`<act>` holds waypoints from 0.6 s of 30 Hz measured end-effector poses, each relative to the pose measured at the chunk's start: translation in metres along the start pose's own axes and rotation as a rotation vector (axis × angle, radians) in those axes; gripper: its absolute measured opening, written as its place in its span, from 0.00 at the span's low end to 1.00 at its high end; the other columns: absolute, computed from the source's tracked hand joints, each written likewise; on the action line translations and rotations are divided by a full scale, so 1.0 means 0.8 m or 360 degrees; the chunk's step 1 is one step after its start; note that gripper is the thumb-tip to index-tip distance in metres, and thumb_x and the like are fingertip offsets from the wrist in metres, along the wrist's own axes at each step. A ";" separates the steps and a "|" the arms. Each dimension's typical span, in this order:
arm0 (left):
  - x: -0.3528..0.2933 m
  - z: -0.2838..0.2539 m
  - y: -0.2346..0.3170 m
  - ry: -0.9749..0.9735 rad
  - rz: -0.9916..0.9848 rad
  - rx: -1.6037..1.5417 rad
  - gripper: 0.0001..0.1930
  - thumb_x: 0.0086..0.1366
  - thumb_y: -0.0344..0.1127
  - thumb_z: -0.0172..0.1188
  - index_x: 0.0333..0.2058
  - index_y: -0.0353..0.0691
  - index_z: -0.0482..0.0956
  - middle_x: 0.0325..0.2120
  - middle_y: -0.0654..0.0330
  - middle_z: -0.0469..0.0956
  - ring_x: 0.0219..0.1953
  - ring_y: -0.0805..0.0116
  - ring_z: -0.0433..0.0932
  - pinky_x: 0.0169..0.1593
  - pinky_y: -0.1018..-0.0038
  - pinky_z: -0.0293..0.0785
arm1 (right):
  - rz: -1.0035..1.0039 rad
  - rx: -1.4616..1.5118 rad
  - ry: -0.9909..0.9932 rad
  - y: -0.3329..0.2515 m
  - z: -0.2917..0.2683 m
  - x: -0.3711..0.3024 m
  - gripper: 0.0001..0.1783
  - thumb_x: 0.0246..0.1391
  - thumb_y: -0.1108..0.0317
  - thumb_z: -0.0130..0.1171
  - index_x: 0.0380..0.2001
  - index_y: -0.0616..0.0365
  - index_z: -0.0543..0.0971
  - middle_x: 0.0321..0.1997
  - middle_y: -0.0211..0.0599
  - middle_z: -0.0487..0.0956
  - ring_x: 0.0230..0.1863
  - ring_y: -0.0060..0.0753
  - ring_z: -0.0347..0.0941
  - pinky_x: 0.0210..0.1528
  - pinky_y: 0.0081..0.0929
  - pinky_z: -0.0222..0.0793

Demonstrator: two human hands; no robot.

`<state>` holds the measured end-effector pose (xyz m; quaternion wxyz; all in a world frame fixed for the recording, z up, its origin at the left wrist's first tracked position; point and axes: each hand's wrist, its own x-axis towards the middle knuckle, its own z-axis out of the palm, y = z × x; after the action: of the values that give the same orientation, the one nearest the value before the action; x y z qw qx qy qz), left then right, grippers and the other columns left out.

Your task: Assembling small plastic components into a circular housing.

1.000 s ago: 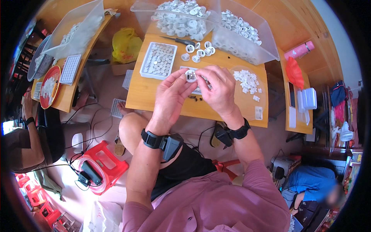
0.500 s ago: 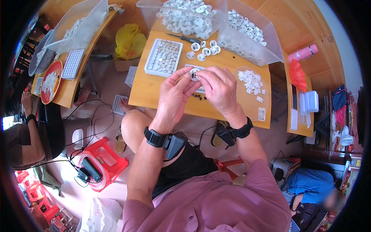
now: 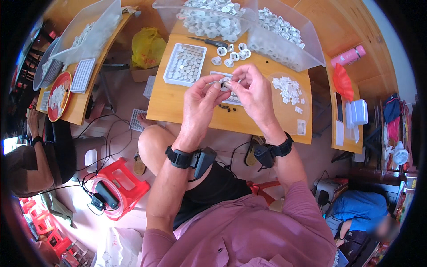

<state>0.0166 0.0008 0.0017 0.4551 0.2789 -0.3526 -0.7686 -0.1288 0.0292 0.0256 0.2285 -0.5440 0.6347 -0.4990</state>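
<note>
My left hand [image 3: 200, 100] pinches a small round white plastic part [image 3: 223, 84] with a dark middle, between thumb and fingertips. On its other side, the thumb and fingers of my right hand [image 3: 254, 95] press against the same part. Partly hidden beneath both hands lies a white tray [image 3: 215, 73] of small round pieces. Several similar round white parts [image 3: 234, 56] sit just beyond, near a dark-handled screwdriver [image 3: 215, 43]. Tiny black pieces [image 3: 228, 108] are scattered on the wooden table [image 3: 171, 109] close to my wrists.
A white tray [image 3: 175, 82] of silvery discs stands left of my hands. Small white pieces [image 3: 287, 90] lie on a clear round sheet at right. Two clear bins [image 3: 307, 64] of white parts line the back. A red stool [image 3: 133, 184] and cables are on the floor; people sit at both sides.
My right hand has turned, its thumb now laid over the round part and its fingers raised behind. The left hand keeps its pinch. The whole view has shifted slightly.
</note>
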 end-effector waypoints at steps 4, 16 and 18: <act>-0.001 0.000 -0.001 -0.0027 -0.0033 0.0052 0.13 0.70 0.28 0.53 0.51 0.30 0.73 0.40 0.53 0.80 0.41 0.70 0.81 0.48 0.76 0.80 | 0.0287 0.0454 -0.0241 0.016 -0.010 0.002 0.10 0.52 0.75 0.63 0.39 0.63 0.77 0.31 0.32 0.81 0.29 0.18 0.75 0.32 0.20 0.72; -0.002 0.004 0.014 0.0129 -0.0034 -0.0026 0.11 0.65 0.26 0.60 0.45 0.34 0.72 0.42 0.47 0.81 0.43 0.61 0.82 0.49 0.73 0.79 | -0.0898 -0.0895 0.0192 -0.101 -0.020 -0.108 0.14 0.55 0.60 0.61 0.42 0.53 0.74 0.41 0.31 0.73 0.39 0.29 0.69 0.41 0.35 0.68; -0.002 -0.013 0.013 0.0170 0.0010 0.0019 0.11 0.65 0.26 0.59 0.45 0.35 0.72 0.42 0.46 0.80 0.43 0.61 0.82 0.49 0.73 0.79 | -0.0619 -0.3122 0.0405 -0.125 -0.041 -0.293 0.23 0.64 0.51 0.48 0.60 0.41 0.64 0.62 0.35 0.65 0.60 0.27 0.62 0.53 0.50 0.66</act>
<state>0.0298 -0.0040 0.0039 0.4739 0.3211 -0.3332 -0.7492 -0.0388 0.2665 0.0679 -0.4750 -0.5286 0.6849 0.1607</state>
